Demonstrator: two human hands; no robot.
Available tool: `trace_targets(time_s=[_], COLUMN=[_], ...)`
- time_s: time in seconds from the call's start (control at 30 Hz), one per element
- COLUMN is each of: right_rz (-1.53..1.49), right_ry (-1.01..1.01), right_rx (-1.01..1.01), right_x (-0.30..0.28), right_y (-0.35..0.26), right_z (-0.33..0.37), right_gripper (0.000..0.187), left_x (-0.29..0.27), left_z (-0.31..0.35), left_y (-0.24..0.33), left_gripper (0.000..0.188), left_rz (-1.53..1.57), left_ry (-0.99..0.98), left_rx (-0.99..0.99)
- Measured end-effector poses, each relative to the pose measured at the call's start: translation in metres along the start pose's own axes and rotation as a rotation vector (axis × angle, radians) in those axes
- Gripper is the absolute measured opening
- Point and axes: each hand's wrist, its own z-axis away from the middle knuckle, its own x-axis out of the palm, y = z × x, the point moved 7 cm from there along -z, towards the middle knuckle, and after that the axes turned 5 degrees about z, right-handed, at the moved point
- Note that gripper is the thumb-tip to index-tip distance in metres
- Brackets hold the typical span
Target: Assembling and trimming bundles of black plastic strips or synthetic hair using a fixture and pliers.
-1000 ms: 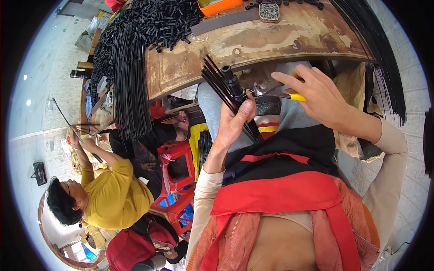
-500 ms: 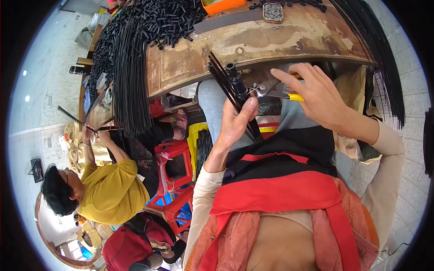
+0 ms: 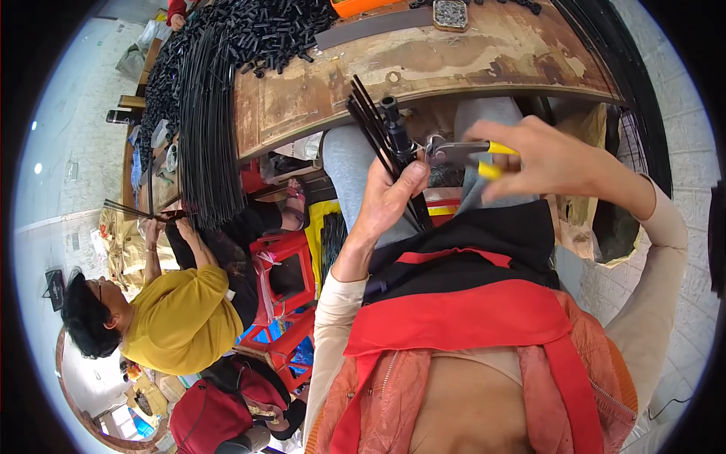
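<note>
— Since a second ago, what has shifted?

— Your left hand (image 3: 393,198) has tipped the bundle of thin black rods (image 3: 376,130) more upright, and your right hand (image 3: 546,160) has moved a little out to the right with the pliers (image 3: 463,150).

— How are your hands set?

— Your left hand is closed around the rods and a black tube (image 3: 396,125) over your lap. Your right hand is wrapped round the yellow pliers handles; the metal tip sits just beside the tube.

— What lies around you?

— A worn wooden table (image 3: 423,68) ahead, heaped with black tubes (image 3: 257,30). To your left, a person in a yellow shirt (image 3: 181,321) holds more rods.

— What could go wrong?

— Probably the pliers slipping off the tube toward your left thumb, or loose rods sliding from your grip.
</note>
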Motion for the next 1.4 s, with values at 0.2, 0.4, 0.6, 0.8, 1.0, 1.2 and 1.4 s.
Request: trace_targets(time_s=[0.2,0.4,0.6,0.8,1.0,1.2,1.4], right_rz=[-0.328,0.508,-0.469,-0.046,0.481,-0.964,0.223], right_ry=[-0.050,0.630,-0.201,0.355,0.665,-0.367,0.734], right_rx=[0.190,-0.265,0.061,-0.082,-0.291,0.167,-0.291], right_x=[0.043,0.009,0.036,0.037,0.012,0.068,0.024], right_y=[0.014,-0.004,0.016,0.010,-0.008,0.012,0.001], right_z=[0.011,0.010,0.004,0.003,0.004,0.000,0.008], right_gripper=[0.046,0.051,0.042,0.040,0.040,0.041,0.039], left_x=[0.005,-0.008,0.001,-0.006,-0.020,-0.002,-0.007], left_z=[0.003,-0.007,0.001,-0.007,-0.013,-0.013,-0.012], left_y=[0.000,-0.001,-0.001,-0.006,-0.003,0.009,0.029], left_gripper=[0.017,0.028,0.025,0.024,0.015,0.058,0.050], left_rz=[0.113,-0.057,0.111,0.205,0.017,0.087,-0.286], left_ry=[0.003,0.131,0.000,-0.020,0.261,0.029,0.225], left_rx=[-0.062,-0.074,-0.102,-0.071,-0.051,-0.043,-0.019])
